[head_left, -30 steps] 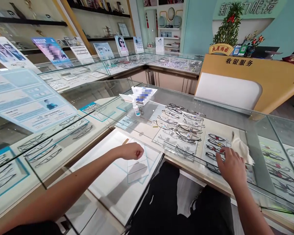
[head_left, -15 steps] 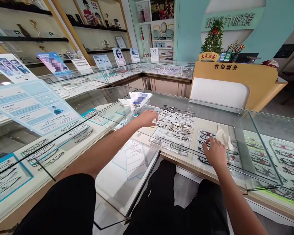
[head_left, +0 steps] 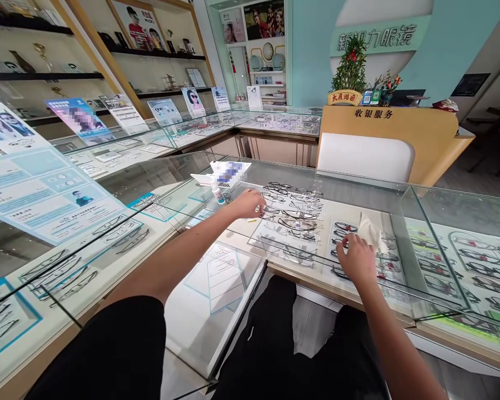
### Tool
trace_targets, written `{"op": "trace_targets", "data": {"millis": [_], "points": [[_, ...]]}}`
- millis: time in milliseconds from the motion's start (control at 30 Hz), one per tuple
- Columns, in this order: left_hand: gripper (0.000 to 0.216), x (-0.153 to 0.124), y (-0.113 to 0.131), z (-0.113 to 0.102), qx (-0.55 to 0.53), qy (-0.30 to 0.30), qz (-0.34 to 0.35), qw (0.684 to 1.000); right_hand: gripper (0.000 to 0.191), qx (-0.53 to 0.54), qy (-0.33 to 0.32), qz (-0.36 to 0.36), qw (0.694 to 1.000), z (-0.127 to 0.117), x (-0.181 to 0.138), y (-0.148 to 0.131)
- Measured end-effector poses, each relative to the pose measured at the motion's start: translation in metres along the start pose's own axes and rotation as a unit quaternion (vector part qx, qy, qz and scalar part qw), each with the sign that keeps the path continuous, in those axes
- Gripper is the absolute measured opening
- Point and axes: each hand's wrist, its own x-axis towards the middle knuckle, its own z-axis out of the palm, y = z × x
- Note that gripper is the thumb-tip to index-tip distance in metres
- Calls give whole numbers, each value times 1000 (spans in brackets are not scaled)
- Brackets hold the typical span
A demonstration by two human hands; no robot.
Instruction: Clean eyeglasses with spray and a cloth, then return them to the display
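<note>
My left hand (head_left: 250, 204) reaches over the glass display counter with its fingers curled together at the left end of a row of eyeglasses (head_left: 302, 215). Whatever its fingertips pinch, if anything, is hidden. My right hand (head_left: 357, 258) is over the counter's front part, fingers bent and thumb apart, with nothing visible in it. Just behind it lies a crumpled pale cloth (head_left: 370, 232). Beside and below that hand, a column of dark-framed eyeglasses (head_left: 345, 227) sits on a white tray. A small white bottle (head_left: 218, 194) stands beyond my left hand.
A white printed card stand (head_left: 229, 173) is behind the bottle. Glass cases with more eyeglasses (head_left: 479, 258) extend to the right. A large printed sign (head_left: 45, 191) leans at left. A yellow-and-white service desk (head_left: 366, 147) stands beyond the counter.
The view has turned slightly, so the scene sits a little further left. Both hands stay at nearly the same places over the counter; the left fingers shift slightly beside the eyeglasses.
</note>
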Motion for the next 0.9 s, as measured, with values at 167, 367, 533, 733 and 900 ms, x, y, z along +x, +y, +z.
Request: {"op": "trace_targets", "data": {"millis": [167, 367, 533, 733, 900], "points": [[6, -7, 10, -5, 31, -32, -11, 999, 19, 11, -8, 5, 1000, 0, 0, 1], [8, -33, 7, -7, 17, -43, -40, 998, 20, 12, -9, 2, 1000, -2, 0, 1], [12, -78, 4, -13, -1, -47, -64, 997, 22, 10, -4, 2, 1000, -1, 0, 2], [14, -145, 23, -30, -78, -79, -100, 989, 22, 2, 12, -2, 1000, 2, -1, 5], [10, -190, 34, -21, -152, -168, -113, 967, 24, -10, 22, -12, 1000, 3, -2, 6]]}}
